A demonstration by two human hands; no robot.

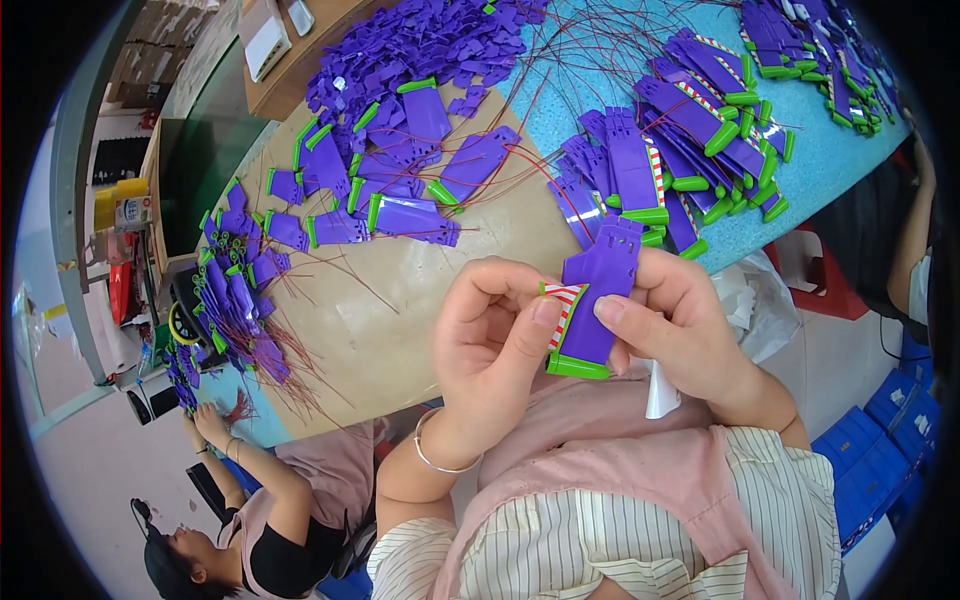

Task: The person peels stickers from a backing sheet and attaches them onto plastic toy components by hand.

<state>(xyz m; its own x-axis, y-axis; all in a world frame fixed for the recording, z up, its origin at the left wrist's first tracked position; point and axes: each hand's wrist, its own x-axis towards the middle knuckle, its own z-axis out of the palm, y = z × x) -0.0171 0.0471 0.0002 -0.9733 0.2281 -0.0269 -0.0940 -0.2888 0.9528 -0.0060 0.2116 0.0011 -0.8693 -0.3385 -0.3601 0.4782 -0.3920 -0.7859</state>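
Observation:
A flat purple plastic wing piece with a green end stands upright between my hands. My right hand is closed on its right side, thumb on the front face. My left hand pinches the left side, with thumb and forefinger at a red-and-white striped strip edged in green. Whether that strip lies fully flat on the piece I cannot tell. Below my right hand hangs a white slip, perhaps paper; what holds it is hidden.
Striped wing pieces are stacked on the blue tabletop. Plain ones lie with red wires on the brown sheet, before a large purple heap. A co-worker handles parts at left. Blue crates stand right.

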